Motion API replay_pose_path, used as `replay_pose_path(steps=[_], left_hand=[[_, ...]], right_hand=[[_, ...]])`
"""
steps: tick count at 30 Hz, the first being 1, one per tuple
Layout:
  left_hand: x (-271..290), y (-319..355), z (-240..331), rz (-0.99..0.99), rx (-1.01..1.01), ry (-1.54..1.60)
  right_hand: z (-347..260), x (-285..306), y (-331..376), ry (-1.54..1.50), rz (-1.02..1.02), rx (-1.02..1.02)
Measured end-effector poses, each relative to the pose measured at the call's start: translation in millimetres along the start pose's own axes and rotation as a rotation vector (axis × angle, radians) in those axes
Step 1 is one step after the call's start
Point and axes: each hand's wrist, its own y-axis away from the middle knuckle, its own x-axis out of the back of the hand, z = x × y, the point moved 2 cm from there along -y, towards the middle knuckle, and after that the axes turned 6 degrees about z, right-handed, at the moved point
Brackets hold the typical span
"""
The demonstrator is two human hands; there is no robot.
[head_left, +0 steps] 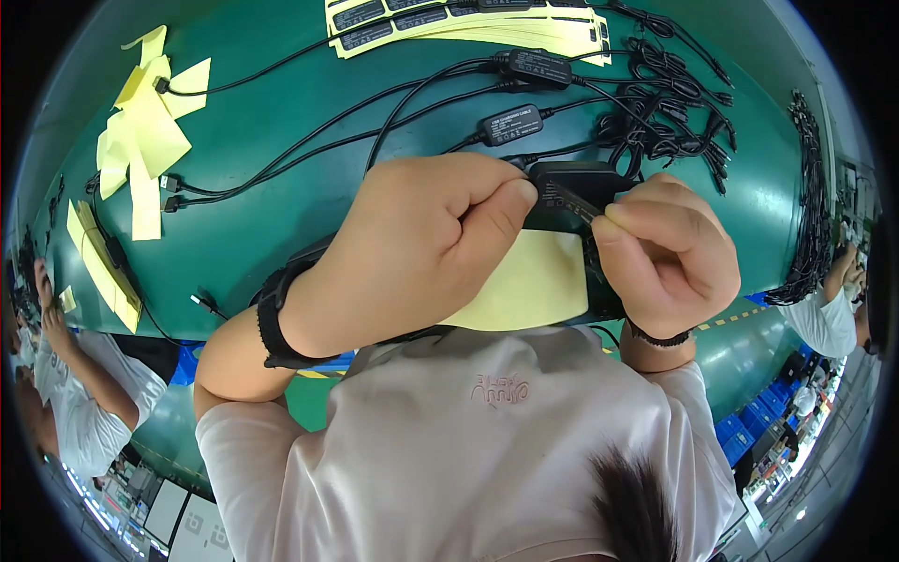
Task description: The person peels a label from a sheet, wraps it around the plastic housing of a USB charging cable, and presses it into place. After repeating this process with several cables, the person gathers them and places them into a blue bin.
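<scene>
A: What's the biggest thing here?

B: The green worktable (281, 178), strewn with black charging cables (412, 112) and pale yellow backing sheets (140, 140).

A: And in the hands?

B: Both hold a black adapter box (576, 183) above a yellow label sheet (529, 281), close to the person's chest. The left hand (421, 244) is curled tight, thumb pressed at the box's edge. The right hand (670, 253) pinches a thin dark strip (573, 199), possibly a label, between thumb and forefinger.

A: Is the strip stuck to the box?

B: I can't tell; the fingers hide that spot.
</scene>
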Motion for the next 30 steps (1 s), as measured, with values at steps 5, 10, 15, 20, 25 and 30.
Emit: replay_pose_path(steps=[5, 10, 15, 20, 25, 30], left_hand=[[6.4, -8.1, -11.5, -0.106, 0.225, 0.108], [5.8, -3.8, -1.3, -0.07, 0.092, 0.063], [6.3, -3.9, -2.6, -0.095, 0.119, 0.117], [2.1, -3.6, -8.1, -0.049, 0.081, 0.225], [2.1, -3.5, -7.5, -0.031, 0.09, 0.295], [3.0, -3.6, -10.0, -0.042, 0.055, 0.268]], right_hand=[[-6.9, 26.8, -2.9, -0.219, 0.162, 0.037], [8.9, 6.8, 0.3, -0.472, 0.179, -0.775], [15.9, 6.6, 0.5, -0.557, 0.091, -0.798], [17.0, 2.6, 0.1, -0.554, 0.071, -0.815], [16.9, 0.5, -0.7, -0.534, 0.072, -0.798], [18.0, 0.9, -1.6, -0.527, 0.062, -0.801]])
